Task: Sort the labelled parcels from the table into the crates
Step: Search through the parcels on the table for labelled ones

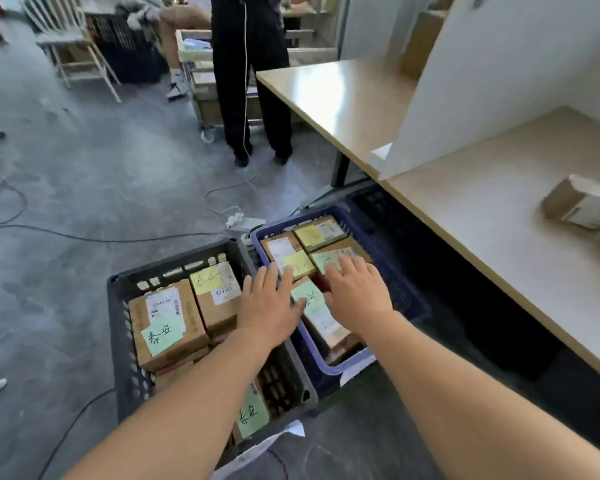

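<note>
Both hands lie flat, fingers straight, grasping nothing: left hand (269, 306) and right hand (355, 292) press brown cardboard parcels (317, 315) (green-labelled) inside the blue plastic crate (400, 292).

A pale counter (499, 237) stands at the right with one parcel (582, 207) lying on it beside a white divider (482, 98). On the grey floor (84, 202) sit a grey crate (118, 341) and a blue crate (388, 271), side by side, amid loose cables (84, 237).
</note>
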Demonstrator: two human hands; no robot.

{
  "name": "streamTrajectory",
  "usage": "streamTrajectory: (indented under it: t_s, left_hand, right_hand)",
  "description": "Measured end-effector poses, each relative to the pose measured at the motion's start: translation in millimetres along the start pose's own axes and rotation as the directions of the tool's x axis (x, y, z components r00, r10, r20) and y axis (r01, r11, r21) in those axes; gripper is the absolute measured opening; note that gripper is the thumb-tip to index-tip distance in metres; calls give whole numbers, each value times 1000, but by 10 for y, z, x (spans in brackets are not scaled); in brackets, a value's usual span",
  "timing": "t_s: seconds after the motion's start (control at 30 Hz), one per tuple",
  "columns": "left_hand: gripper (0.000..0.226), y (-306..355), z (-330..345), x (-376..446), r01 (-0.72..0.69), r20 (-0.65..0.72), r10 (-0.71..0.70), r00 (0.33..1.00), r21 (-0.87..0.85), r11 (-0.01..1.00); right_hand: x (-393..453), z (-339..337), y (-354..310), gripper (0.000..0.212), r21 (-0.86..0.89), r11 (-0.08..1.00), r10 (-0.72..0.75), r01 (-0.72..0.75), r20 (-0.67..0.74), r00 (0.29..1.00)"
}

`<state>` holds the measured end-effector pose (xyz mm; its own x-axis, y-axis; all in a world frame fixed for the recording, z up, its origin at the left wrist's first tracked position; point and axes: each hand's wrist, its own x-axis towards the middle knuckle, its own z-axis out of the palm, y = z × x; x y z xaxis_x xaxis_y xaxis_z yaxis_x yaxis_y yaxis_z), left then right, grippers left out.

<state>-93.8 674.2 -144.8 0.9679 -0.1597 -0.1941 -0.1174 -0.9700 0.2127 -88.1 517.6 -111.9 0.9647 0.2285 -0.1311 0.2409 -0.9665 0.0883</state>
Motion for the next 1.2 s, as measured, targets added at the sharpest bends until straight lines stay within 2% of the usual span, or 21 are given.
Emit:
streamTrajectory:
  t_s: [0.1,0.27,0.7,0.9,1.2]
  left_hand:
    - [67,439,-160,99,-78,-42,78,996,23,997]
    - [66,1315,-255,163,-179,-91,182,979,49,983]
    - [65,3998,-36,45,-453,-46,458,888,87,887]
    - [66,5080,280,-105,-562,-19,565,825,73,824]
    - [65,6156,627,-297,-698,55,698,714,-34,716]
  right_hand:
    - [-205,-145,421,55,-5,998,63,-64,-73,995]
    - [-663,-259,1200,60,8,982,188,-188,-96,978]
    - [-2132,-245,3447,52,56,862,507,-504,-126,853]
    - [-2881,-28,4229,49,61,784,620,-618,-121,775]
    - [-3693,341,4966,46,118,599,801,-792,-67,596]
